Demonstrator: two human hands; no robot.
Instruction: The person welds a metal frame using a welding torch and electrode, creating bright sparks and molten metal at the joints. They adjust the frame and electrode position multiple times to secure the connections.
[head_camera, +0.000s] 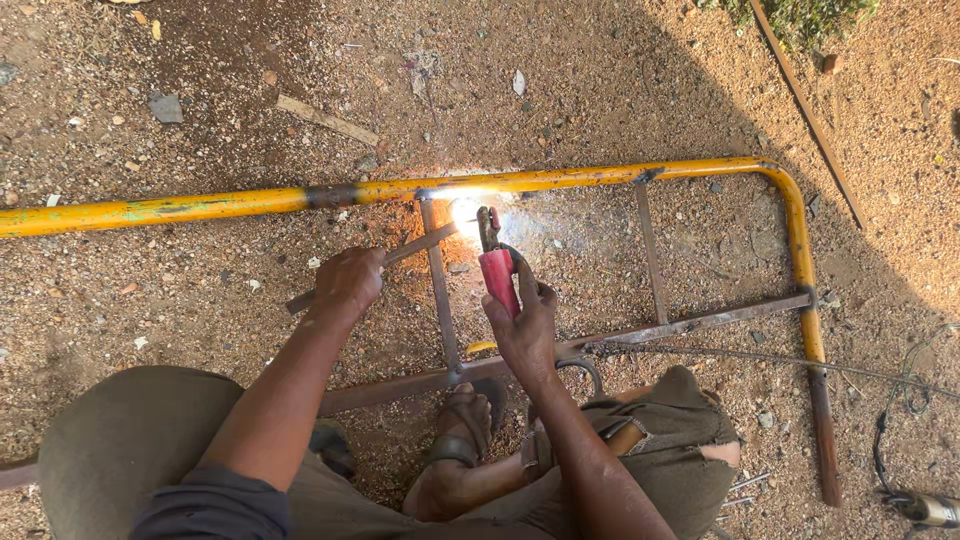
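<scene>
My right hand (525, 325) grips a red-handled welding electrode holder (497, 270), its tip at a bright arc (466, 212) just below the yellow pipe (250, 200). My left hand (348, 282) holds a thin flat metal bar (420, 245) that slants up toward the glowing spot. The arc sits where a vertical steel strip (440, 290) meets the yellow pipe of the frame lying on the ground. My foot in a sandal (462, 420) rests by the frame's lower rusty bar (700, 322).
The yellow pipe bends down at the right (797, 230) and a second vertical strip (650, 255) crosses the frame. A long thin rod (810, 115) lies on the gravel at upper right. Cables and a metal tool (925, 508) lie at lower right. A wood scrap (325, 120) lies beyond the pipe.
</scene>
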